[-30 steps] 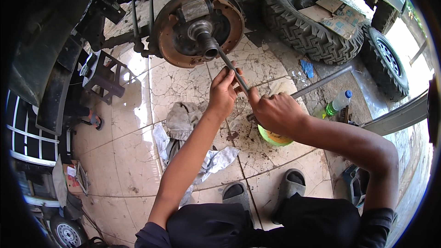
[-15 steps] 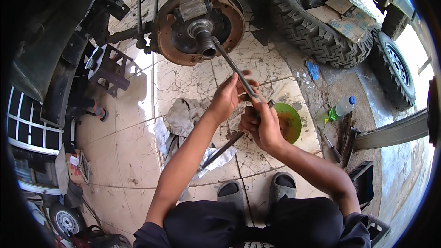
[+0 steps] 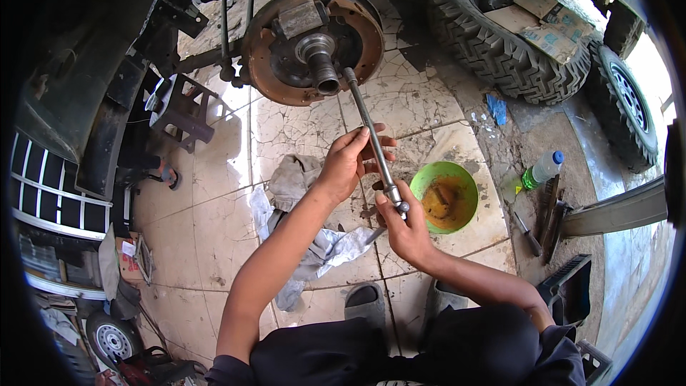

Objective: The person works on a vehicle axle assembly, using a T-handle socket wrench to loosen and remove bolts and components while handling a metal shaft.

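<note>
My left hand (image 3: 344, 166) has its thumb and fingers around the long metal shaft of a socket wrench (image 3: 364, 109). My right hand (image 3: 406, 237) is closed at the lower end of the tool, where a crosswise handle with a rounded knob shows. The rest of that handle is mostly hidden by the hand. The socket tip at the upper end stands just right of the threaded axle tube (image 3: 325, 75), apart from it. Around the tube is a rusty round brake backing plate (image 3: 261, 64) with a cylinder-shaped block at its top.
A green bowl (image 3: 468, 199) with brownish liquid stands right of my hands. Rags (image 3: 332, 250) lie below my left forearm. Further right are a bottle (image 3: 544, 169), a screwdriver (image 3: 529, 234) and large tyres (image 3: 500, 64). A dark stool (image 3: 189, 118) stands left, near another person's foot (image 3: 170, 175).
The socket tip has moved down and right, away from the axle tube. The crosswise handle has turned, its long end swinging towards me, and my right hand has shifted lower.
</note>
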The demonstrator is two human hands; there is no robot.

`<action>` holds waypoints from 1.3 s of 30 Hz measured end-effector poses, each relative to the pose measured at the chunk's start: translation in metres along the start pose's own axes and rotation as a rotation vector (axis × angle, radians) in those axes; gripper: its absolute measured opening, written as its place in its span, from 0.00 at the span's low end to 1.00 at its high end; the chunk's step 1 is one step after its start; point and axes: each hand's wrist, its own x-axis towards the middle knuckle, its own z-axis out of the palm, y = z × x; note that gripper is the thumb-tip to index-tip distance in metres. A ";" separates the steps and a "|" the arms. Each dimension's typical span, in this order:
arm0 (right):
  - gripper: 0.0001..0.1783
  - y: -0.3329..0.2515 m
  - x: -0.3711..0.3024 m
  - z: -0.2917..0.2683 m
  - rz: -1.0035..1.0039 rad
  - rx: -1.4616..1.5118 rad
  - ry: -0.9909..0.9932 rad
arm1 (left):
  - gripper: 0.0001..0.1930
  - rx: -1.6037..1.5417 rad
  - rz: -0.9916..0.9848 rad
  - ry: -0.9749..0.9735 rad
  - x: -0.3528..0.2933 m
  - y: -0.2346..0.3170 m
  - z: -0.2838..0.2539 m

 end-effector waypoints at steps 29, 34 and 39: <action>0.33 -0.019 0.025 -0.018 -0.211 -0.562 -0.182 | 0.14 -0.631 0.027 0.025 0.027 -0.006 0.004; 0.25 -0.026 0.019 -0.035 -0.213 -0.593 -0.476 | 0.14 -0.617 -0.004 0.086 0.016 -0.002 0.010; 0.15 0.017 -0.001 -0.068 -0.428 -0.761 -0.701 | 0.16 -0.762 -0.096 -0.020 -0.001 0.034 -0.001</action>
